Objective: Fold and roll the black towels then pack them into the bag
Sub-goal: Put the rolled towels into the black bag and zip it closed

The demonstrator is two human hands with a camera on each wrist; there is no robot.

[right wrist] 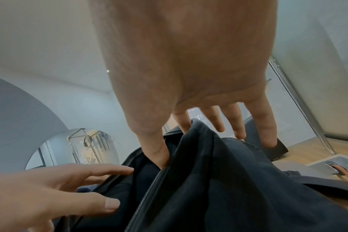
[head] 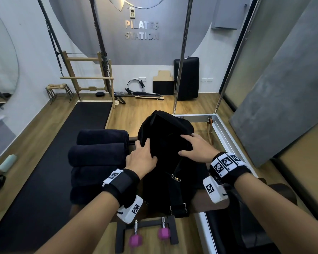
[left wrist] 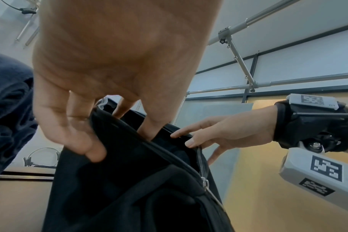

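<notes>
A black bag (head: 165, 136) stands on a brown padded surface (head: 209, 200), its zipped top open. My left hand (head: 141, 154) holds the left rim of the opening; in the left wrist view the thumb (left wrist: 89, 149) presses the outside of the bag (left wrist: 139, 188) while the fingers reach inside. My right hand (head: 193, 147) holds the right flap. In the right wrist view its thumb (right wrist: 159, 157) is tucked into the opening and its fingers (right wrist: 268, 138) spread over the fabric (right wrist: 228, 180). Several rolled dark towels (head: 99, 154) lie side by side just left of the bag.
Two pink-ended metal pins (head: 163, 233) stick up from a black bracket at the near edge. Steel frame posts (head: 182, 57) rise behind the bag. A long black mat (head: 62, 125) lies on the wooden floor to the left, with a mint roller (head: 7, 163).
</notes>
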